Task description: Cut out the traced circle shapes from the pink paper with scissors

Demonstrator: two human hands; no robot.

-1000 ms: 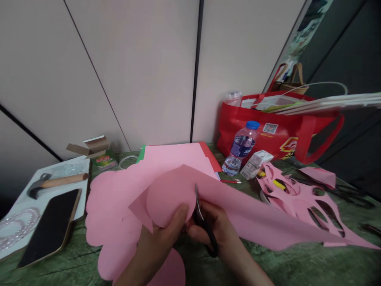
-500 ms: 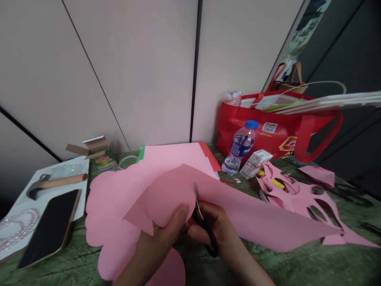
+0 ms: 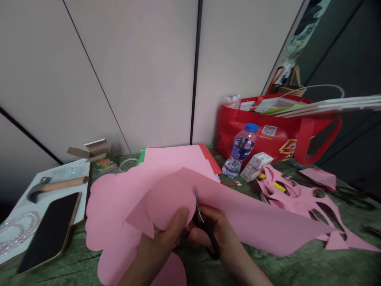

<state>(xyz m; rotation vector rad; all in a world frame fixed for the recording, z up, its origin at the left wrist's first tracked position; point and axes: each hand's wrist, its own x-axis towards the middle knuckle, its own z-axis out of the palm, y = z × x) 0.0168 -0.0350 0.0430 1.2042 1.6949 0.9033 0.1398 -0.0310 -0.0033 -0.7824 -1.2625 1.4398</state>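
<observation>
My left hand (image 3: 169,242) pinches a rounded piece of pink paper (image 3: 169,198), its thumb lying on top. Black-handled scissors (image 3: 212,240) are gripped in my right hand (image 3: 218,234), with their blades at the right edge of the rounded piece. From the blades a long strip of pink paper (image 3: 253,218) stretches away to the right over my right hand. Beneath and to the left lie scalloped pink paper shapes (image 3: 110,210), overlapping one another. My fingers under the paper are partly hidden.
At left are a hammer (image 3: 59,184), a phone (image 3: 49,232) and a bead string (image 3: 20,230) on a white board. Behind lies stacked coloured paper (image 3: 175,153). To the right stand a water bottle (image 3: 239,153), a small carton (image 3: 256,167), a red bag (image 3: 268,139) and pink offcuts (image 3: 300,198).
The long pink strip's far right end has drawn in and sagged slightly. My hands and the scissors keep nearly the same position; the whole view has shifted a little.
</observation>
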